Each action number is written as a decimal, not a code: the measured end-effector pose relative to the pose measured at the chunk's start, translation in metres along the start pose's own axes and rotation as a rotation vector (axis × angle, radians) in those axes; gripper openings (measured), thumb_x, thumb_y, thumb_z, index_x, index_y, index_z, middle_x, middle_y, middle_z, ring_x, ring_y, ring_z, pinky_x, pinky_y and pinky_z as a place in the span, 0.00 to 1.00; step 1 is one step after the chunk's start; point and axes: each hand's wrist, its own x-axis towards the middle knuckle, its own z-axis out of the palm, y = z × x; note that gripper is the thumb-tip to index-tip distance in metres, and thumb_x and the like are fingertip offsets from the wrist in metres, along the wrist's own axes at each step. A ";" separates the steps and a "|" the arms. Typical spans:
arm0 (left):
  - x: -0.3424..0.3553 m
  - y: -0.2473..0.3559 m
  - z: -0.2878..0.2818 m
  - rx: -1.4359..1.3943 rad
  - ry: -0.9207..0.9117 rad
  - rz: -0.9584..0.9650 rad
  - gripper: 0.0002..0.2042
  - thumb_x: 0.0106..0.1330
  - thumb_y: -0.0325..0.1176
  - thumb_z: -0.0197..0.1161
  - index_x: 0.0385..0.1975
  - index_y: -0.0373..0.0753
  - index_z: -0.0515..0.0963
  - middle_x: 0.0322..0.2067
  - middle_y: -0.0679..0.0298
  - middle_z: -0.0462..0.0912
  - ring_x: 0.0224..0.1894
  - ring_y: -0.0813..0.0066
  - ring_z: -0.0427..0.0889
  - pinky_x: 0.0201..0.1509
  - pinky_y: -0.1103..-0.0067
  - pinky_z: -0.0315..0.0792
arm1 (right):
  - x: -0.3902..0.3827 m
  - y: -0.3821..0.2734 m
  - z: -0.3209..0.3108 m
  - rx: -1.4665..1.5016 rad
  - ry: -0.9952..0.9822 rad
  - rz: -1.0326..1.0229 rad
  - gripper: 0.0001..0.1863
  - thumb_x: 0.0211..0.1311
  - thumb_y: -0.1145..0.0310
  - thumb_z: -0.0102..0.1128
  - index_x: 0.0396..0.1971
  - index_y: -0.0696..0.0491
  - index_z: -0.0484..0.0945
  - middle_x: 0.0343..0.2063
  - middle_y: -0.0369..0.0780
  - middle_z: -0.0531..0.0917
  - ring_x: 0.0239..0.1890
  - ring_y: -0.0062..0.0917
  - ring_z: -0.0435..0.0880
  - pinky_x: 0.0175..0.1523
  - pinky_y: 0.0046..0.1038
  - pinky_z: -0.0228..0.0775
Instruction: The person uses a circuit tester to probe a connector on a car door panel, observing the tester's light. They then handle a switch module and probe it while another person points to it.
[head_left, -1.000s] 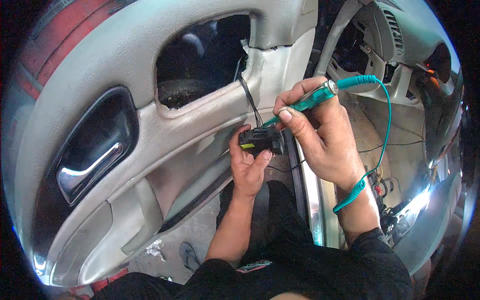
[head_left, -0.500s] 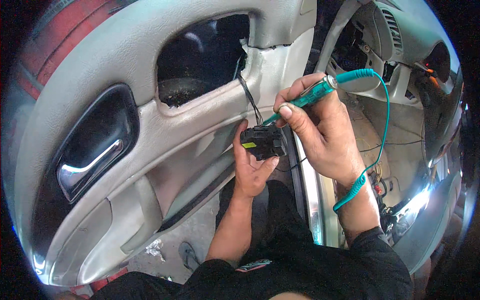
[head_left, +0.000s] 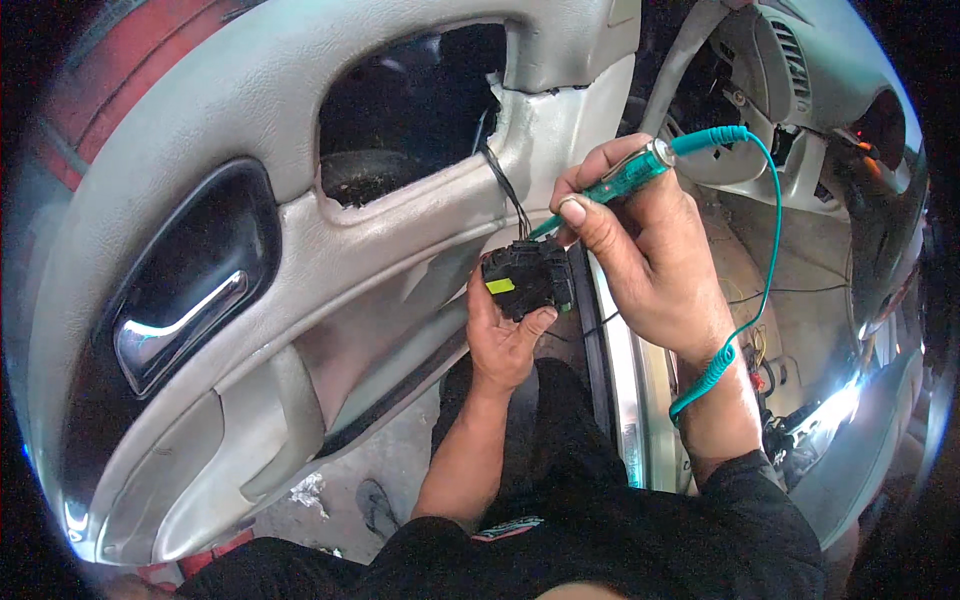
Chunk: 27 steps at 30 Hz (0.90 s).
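A black plastic switch module [head_left: 530, 278] with a small yellow-green label is gripped from below by my left hand [head_left: 500, 340], thumb at its lower edge and fingers along its left side. Dark wires [head_left: 507, 190] run from its top up to the opening in the door panel [head_left: 400, 245]. Between thumb and fingers my right hand [head_left: 650, 250] holds a translucent teal circuit tester [head_left: 625, 182]. The tester's tip reaches the module's top edge beside the wires; exact contact is too small to tell. A coiled teal lead [head_left: 776, 220] leaves the tester's back end and hangs over my right wrist.
The beige door panel stands open on the left, with a chrome inner handle [head_left: 180, 322] and a dark cut-out [head_left: 410, 120]. At right are the dashboard [head_left: 835, 60], the car floor and the door sill [head_left: 640, 420]. A sandal [head_left: 376, 508] lies below.
The switch module has tilted in my left hand, turning more of its labelled face into view. My right hand and the tester have shifted only slightly.
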 end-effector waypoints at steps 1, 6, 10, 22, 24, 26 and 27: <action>0.000 0.000 0.002 -0.008 0.000 0.002 0.43 0.57 0.31 0.73 0.67 0.30 0.51 0.56 0.56 0.69 0.58 0.67 0.72 0.64 0.71 0.67 | 0.000 -0.001 -0.001 0.003 0.004 0.005 0.11 0.68 0.72 0.57 0.43 0.58 0.67 0.35 0.40 0.82 0.34 0.20 0.81 0.41 0.24 0.76; 0.006 0.007 0.003 -0.039 -0.030 0.022 0.45 0.55 0.26 0.72 0.69 0.32 0.48 0.55 0.55 0.68 0.57 0.66 0.72 0.63 0.70 0.67 | -0.001 0.001 0.001 -0.020 -0.009 0.030 0.11 0.68 0.71 0.58 0.42 0.58 0.67 0.34 0.40 0.81 0.34 0.20 0.81 0.40 0.24 0.77; 0.006 0.008 0.006 0.001 -0.017 0.019 0.47 0.53 0.21 0.70 0.70 0.34 0.45 0.55 0.54 0.68 0.57 0.66 0.72 0.63 0.70 0.67 | -0.002 -0.002 -0.001 0.010 -0.023 0.048 0.11 0.68 0.71 0.58 0.42 0.58 0.67 0.34 0.40 0.81 0.34 0.20 0.81 0.39 0.24 0.77; 0.000 0.002 0.004 0.072 0.049 0.008 0.51 0.48 0.22 0.75 0.70 0.39 0.45 0.56 0.57 0.67 0.56 0.64 0.72 0.62 0.69 0.69 | -0.001 -0.003 -0.001 -0.011 -0.025 0.031 0.10 0.68 0.71 0.57 0.42 0.57 0.66 0.33 0.40 0.81 0.32 0.20 0.81 0.39 0.24 0.76; 0.000 0.002 0.005 0.069 0.036 0.011 0.52 0.47 0.26 0.77 0.70 0.39 0.47 0.56 0.58 0.67 0.56 0.64 0.72 0.62 0.69 0.70 | -0.001 -0.002 -0.002 -0.026 -0.024 0.034 0.10 0.68 0.70 0.57 0.41 0.57 0.66 0.33 0.40 0.81 0.32 0.20 0.81 0.39 0.24 0.76; 0.001 0.003 0.008 0.048 0.028 0.030 0.52 0.46 0.27 0.79 0.69 0.38 0.48 0.55 0.58 0.69 0.55 0.65 0.73 0.61 0.69 0.70 | -0.002 -0.001 -0.003 -0.035 -0.016 0.021 0.10 0.68 0.70 0.57 0.41 0.57 0.66 0.33 0.40 0.81 0.32 0.20 0.81 0.39 0.24 0.76; 0.001 0.005 0.006 0.060 0.034 0.031 0.52 0.47 0.28 0.79 0.69 0.38 0.48 0.55 0.58 0.68 0.55 0.65 0.73 0.62 0.69 0.70 | -0.002 0.000 -0.002 -0.032 -0.015 0.014 0.10 0.68 0.70 0.57 0.41 0.57 0.66 0.33 0.40 0.81 0.32 0.21 0.81 0.39 0.24 0.76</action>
